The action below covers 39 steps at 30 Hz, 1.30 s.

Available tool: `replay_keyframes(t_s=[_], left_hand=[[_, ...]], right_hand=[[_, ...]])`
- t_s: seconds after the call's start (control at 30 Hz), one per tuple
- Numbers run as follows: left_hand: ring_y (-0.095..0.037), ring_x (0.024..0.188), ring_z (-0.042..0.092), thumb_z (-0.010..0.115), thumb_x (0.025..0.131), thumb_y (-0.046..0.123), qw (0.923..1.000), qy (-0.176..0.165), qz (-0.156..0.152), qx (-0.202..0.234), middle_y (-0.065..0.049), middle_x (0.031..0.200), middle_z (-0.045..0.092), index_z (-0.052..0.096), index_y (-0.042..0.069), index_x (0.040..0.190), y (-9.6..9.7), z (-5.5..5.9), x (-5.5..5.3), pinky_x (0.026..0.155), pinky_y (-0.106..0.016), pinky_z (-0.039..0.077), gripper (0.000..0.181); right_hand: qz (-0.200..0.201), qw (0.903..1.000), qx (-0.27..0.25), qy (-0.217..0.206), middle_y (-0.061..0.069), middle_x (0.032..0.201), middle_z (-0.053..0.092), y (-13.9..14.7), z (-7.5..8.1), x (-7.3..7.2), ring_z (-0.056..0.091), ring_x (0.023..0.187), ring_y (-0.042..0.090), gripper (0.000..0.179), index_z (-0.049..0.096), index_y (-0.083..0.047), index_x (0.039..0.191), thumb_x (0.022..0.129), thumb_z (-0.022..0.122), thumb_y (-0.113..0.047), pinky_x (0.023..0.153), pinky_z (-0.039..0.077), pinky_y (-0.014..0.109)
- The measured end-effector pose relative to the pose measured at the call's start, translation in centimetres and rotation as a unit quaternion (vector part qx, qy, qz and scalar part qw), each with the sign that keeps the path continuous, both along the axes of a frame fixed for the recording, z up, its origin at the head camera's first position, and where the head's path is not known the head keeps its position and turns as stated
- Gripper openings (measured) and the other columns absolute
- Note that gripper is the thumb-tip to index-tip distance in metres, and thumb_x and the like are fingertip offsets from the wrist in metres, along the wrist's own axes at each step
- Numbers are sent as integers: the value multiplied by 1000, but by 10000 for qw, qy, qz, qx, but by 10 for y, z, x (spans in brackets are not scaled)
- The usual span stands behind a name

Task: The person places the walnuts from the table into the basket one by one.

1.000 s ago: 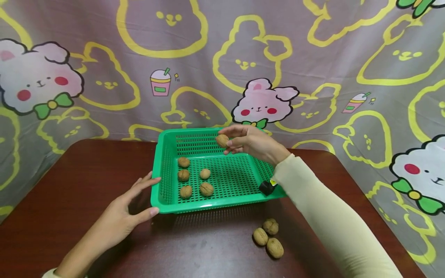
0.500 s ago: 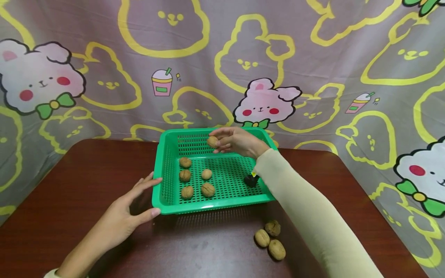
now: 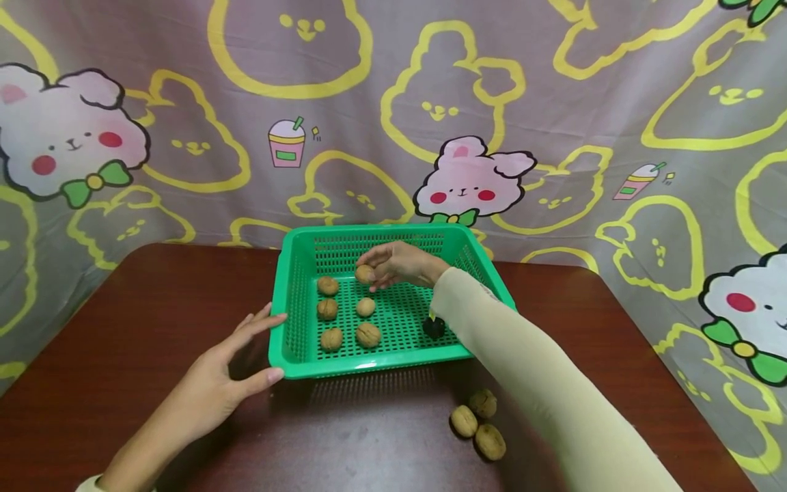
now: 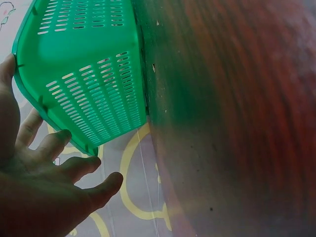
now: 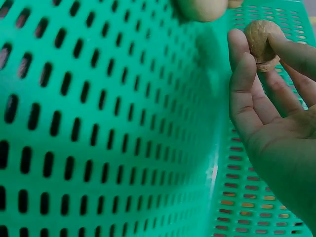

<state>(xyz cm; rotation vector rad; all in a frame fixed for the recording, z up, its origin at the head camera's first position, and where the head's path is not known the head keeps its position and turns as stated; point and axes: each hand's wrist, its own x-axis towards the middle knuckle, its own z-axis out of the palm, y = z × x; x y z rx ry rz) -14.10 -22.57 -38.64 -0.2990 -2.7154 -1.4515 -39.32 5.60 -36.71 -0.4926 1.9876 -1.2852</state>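
"What has the right hand got?"

"A walnut, pinched between thumb and curled fingers. It's inside the basket, between ten and eleven o'clock from the middle; I can't tell if it touches the floor."

"And the left hand?"

"Spread fairly wide, only touching the rim around eight o'clock."

"Other nuts?"

"Five walnuts lie in the basket between seven and ten o'clock. Three more walnuts sit close together on the table, out at five o'clock."
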Motion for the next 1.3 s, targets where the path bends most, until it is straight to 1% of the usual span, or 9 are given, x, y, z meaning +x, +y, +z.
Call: replay_keyframes(t_s=[0.17, 0.3, 0.47, 0.8, 0.93, 1.1, 1.23, 1.3], left_hand=[[-48, 161, 14, 82, 92, 33, 10000, -47, 0, 26, 9, 173, 28, 49, 41, 153, 0, 1, 0, 109, -87, 20, 69], [-48, 161, 14, 82, 92, 33, 10000, -30, 5, 26, 8, 173, 28, 50, 41, 153, 0, 1, 0, 109, -87, 20, 69], [-48, 161, 14, 82, 92, 32, 10000, -17, 7, 43, 7, 173, 28, 50, 41, 153, -1, 2, 0, 110, -87, 19, 69], [-47, 161, 13, 82, 92, 34, 9999, -102, 22, 10, 8, 173, 28, 48, 43, 153, 0, 2, 0, 110, -86, 21, 70], [-47, 161, 13, 81, 92, 34, 10000, -66, 9, 4, 8, 173, 28, 48, 42, 153, 0, 2, 0, 110, -85, 21, 70], [-47, 161, 14, 81, 93, 35, 10000, -57, 9, -36, 8, 173, 27, 48, 42, 154, 0, 2, 0, 110, -85, 22, 70], [-47, 161, 14, 81, 93, 35, 10000, -46, 15, -68, 9, 173, 27, 48, 43, 154, 0, 1, 0, 109, -85, 22, 70], [-47, 161, 14, 81, 93, 35, 10000, -36, 15, -67, 9, 173, 28, 48, 43, 153, 0, 1, 1, 109, -85, 22, 70]], right_hand=[[39, 9997, 219, 35, 10, 128, 74, -2, -7, -1, 76, 88, 21, 42, 62, -6, 142, 101, 64, -1, 87, 63, 38], [-18, 9996, 277, 64, 11, 129, 74, -4, -10, -1, 76, 86, 20, 39, 65, -6, 139, 100, 66, -1, 84, 63, 35], [-52, 9994, 293, 165, 12, 130, 73, -6, -11, 0, 76, 86, 20, 37, 66, -6, 137, 101, 64, 1, 85, 63, 36], [-56, 9991, 321, 265, 11, 136, 70, -6, -11, 2, 75, 88, 21, 40, 65, -6, 139, 101, 60, 4, 86, 64, 37], [-82, 9989, 334, 318, 11, 138, 70, -6, -10, 2, 76, 88, 22, 41, 65, -7, 139, 100, 61, 3, 86, 64, 38], [-142, 9981, 428, 416, 8, 145, 66, -6, -5, 5, 77, 92, 26, 43, 65, -8, 140, 99, 65, 2, 88, 64, 40], [-130, 9963, 581, 613, 9, 144, 67, -3, 2, 7, 77, 96, 32, 41, 66, -8, 139, 99, 65, 2, 88, 64, 41], [-72, 9951, 681, 714, 11, 142, 68, -1, 8, 8, 76, 98, 34, 39, 67, -7, 138, 100, 64, 2, 91, 64, 42]])
